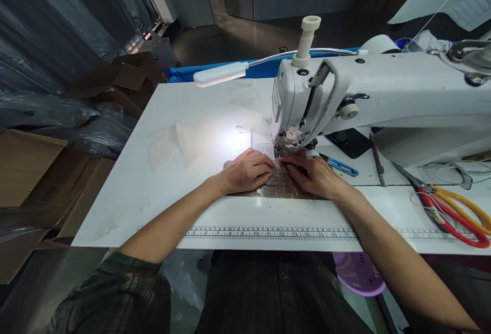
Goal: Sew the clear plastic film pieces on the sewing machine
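A white sewing machine point(383, 93) stands on the white table point(161, 180). In front of its needle lies a brown patterned fabric piece point(282, 186). My left hand point(247, 170) rests on the fabric's left part, fingers curled and pressed down, fingertips pointing at the presser foot. My right hand point(312, 173) presses the fabric's right part, fingers together, pinching its edge just below the needle. A small pinkish-white piece point(264, 149) lies under the foot, lit by the lamp.
A gooseneck lamp point(220, 74) shines on the table. Blue thread snips point(341, 168), an awl point(377, 160) and red and yellow scissors point(456, 211) lie to the right. A ruler strip point(268, 232) runs along the front edge. Cardboard boxes point(34, 170) stand left; a purple basket point(358, 272) sits below.
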`<state>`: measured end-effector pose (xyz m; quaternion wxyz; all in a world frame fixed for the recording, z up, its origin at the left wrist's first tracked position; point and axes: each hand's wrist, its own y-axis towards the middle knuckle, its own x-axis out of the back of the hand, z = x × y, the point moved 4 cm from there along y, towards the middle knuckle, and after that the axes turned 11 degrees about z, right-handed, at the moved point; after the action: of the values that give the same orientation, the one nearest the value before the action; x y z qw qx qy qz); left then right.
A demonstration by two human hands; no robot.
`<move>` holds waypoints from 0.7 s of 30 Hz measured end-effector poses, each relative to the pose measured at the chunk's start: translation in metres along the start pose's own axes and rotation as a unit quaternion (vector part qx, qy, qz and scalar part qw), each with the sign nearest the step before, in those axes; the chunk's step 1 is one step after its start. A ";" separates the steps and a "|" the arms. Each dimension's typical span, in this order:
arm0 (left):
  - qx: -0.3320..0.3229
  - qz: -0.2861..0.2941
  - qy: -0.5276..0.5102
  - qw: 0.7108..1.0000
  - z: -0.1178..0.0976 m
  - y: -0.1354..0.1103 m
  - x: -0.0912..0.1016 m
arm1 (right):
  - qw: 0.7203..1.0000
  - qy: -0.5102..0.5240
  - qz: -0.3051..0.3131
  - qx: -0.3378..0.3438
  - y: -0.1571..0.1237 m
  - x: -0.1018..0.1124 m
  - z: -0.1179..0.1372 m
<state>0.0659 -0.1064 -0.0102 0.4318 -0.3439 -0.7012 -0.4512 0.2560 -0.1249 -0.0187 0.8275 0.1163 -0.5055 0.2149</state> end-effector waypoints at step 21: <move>-0.045 0.107 0.063 0.991 0.000 0.008 0.003 | 0.983 -0.180 0.036 -0.002 -0.003 -0.009 0.005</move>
<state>0.0719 -0.1030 -0.0047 0.5045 -0.4070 -0.6111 -0.4544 0.2496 -0.1315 -0.0240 0.7152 0.1336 -0.6502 0.2190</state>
